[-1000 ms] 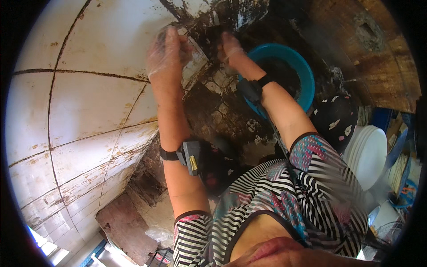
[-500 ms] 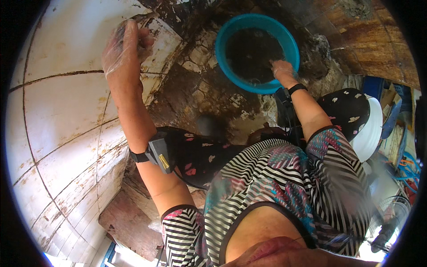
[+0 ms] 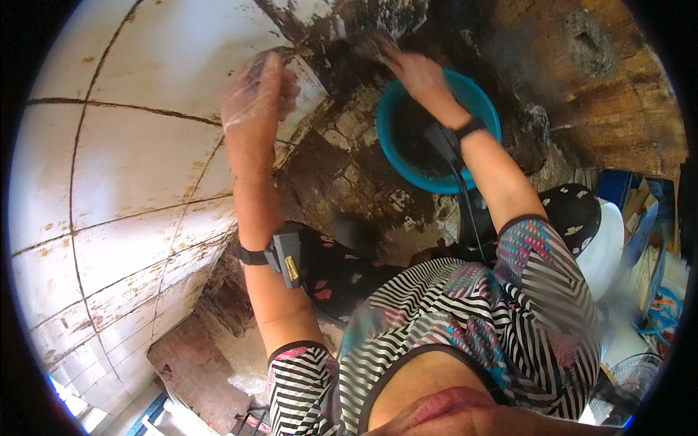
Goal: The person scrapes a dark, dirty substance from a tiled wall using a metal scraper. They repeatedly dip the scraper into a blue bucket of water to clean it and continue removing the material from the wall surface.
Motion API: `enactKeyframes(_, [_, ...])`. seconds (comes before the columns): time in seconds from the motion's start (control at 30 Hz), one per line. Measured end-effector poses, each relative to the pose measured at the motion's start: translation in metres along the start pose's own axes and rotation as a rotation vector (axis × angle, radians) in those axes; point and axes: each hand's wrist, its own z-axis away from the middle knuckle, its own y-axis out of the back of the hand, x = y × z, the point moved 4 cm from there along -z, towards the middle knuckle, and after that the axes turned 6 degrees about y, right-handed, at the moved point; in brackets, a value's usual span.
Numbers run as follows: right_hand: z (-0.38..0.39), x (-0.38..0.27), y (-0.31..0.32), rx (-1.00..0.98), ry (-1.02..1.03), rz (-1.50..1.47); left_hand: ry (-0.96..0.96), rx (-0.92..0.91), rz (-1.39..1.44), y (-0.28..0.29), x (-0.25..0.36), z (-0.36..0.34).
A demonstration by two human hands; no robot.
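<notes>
Though right grip (image 3: 411, 73) unreadable, blue basin (image 3: 384, 136) near it; left grip (image 3: 256, 93) curled, contents unclear

No legible text — labels, brands, numbers, signs — none that can be read in view.

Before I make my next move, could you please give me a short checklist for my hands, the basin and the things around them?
1. Basin sits upright on the floor: ok.
2. Left hand covered by a clear plastic glove: ok.
3. Right hand free of any object: cannot tell, its fingers are blurred.
4. Cable by the right wrist not touching the basin: cannot tell, they overlap in this view.
5. Tiled wall free of stains: not ok, brown marks and dark joints show.
</notes>
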Motion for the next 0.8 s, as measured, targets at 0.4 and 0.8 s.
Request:
enactKeyframes(0.4, [0.21,0.094,-0.071,-0.725,-0.362,0.126,-0.046,0.037,0.067,0.011,-0.004,0.005])
enactKeyframes(0.8, [0.007,0.001,0.005,-0.174,-0.012,-0.057,-0.001,-0.001,0.085,0.017,0.004,0.009])
